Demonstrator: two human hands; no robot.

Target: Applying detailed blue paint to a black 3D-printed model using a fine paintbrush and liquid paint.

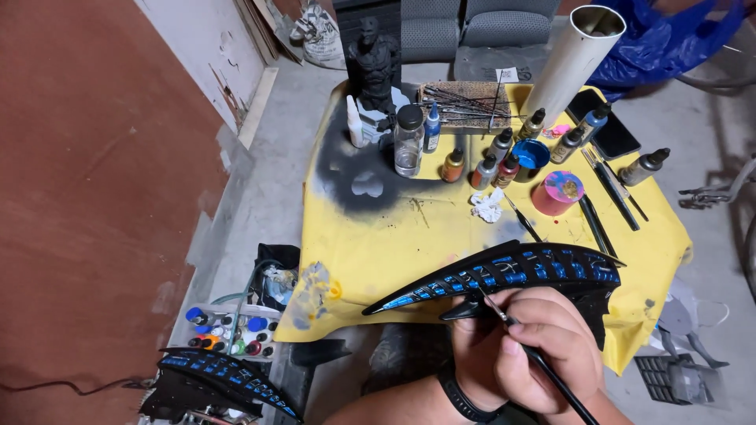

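Observation:
A long, curved black piece (520,271) with rows of blue painted panels is held over the front edge of a table with a yellow cloth (378,244). My left hand (471,346), with a black band on its wrist, grips the piece from underneath and is partly hidden behind my right hand. In my right hand (551,346) is a thin black paintbrush (551,379), and its tip touches the lower edge of the piece near the middle.
On the table stand several small paint bottles (500,145), a glass jar (408,142), a dark figurine (374,63), a white tube (579,59), a paint-smeared pink lid (557,191) and loose brushes (610,185). On the floor at the left lie a second black-and-blue piece (220,374) and a tray of paints (228,330).

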